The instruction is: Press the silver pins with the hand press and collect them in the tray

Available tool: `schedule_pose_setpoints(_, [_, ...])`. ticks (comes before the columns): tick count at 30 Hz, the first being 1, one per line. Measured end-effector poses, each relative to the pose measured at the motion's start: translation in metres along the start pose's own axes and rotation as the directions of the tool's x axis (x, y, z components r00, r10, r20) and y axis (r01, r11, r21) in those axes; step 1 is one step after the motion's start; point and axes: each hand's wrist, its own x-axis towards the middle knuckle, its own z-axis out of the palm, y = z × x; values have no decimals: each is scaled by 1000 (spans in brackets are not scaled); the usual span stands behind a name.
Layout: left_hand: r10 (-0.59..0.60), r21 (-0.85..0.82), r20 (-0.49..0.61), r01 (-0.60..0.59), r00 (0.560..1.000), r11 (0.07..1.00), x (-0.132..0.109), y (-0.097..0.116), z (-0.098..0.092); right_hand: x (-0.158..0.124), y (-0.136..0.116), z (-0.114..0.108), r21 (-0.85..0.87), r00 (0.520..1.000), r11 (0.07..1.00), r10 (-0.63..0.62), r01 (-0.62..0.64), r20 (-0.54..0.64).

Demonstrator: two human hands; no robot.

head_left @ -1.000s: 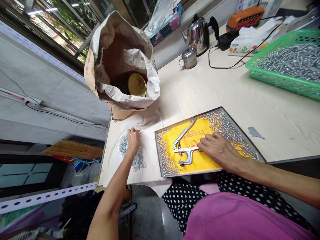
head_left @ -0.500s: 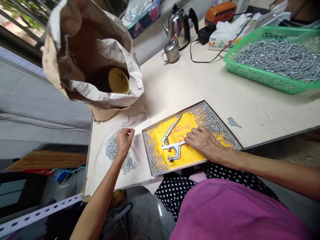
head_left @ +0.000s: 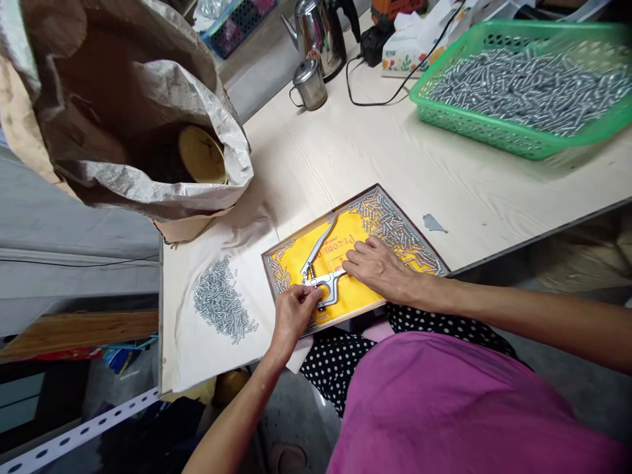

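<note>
A silver hand press tool (head_left: pixel 318 263) lies on a yellow sheet in a framed tray (head_left: pixel 395 214) whose edges are lined with small metal pins. My left hand (head_left: pixel 292 315) is at the tool's jaw end, fingers pinched together on something too small to make out. My right hand (head_left: pixel 376 265) lies flat on the yellow sheet, fingers spread, its fingertips touching the tool's lower handle. A loose heap of metal pins (head_left: pixel 218 303) sits on a white cloth left of the tray.
A big paper sack (head_left: pixel 123 112) with a yellow cup (head_left: pixel 200 155) inside stands at the table's left. A green basket (head_left: pixel 474 125) full of metal pins is at the right. A kettle (head_left: pixel 320 29), a small lidded mug (head_left: pixel 309 82) and a black cable lie behind.
My left hand has left the pin heap on the cloth and moved right to the tool's jaw in the tray. The view has shifted; my right hand stays on the tray.
</note>
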Motion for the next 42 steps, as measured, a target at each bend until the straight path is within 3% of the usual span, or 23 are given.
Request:
schedule_pose_setpoints(8, [-87,59,34,85,996,995,-6,-2,0,0,1,0,31,1000,1000,5,-5,21])
schedule_pose_setpoints(15, [-204,12,152,205,967,979,-4,0,-4,2,-1,-4,39,996,999,29,-32,90])
schedule_pose_setpoints(18, [-196,34,171,193,966,981,-2,4,-6,6,6,-9,65,992,998,14,-22,123])
schedule_pose_setpoints(23, [-130,97,164,115,978,989,-1,1,-6,26,32,-5,54,997,997,-54,51,56])
schedule_pose_setpoints(31, [-251,-32,251,267,935,963,-7,6,-3,48,51,5,36,982,988,-151,148,113])
schedule_pose_setpoints(42, [-281,-99,298,322,912,942,-8,2,-4,50,48,-8,44,976,982,-187,183,108])
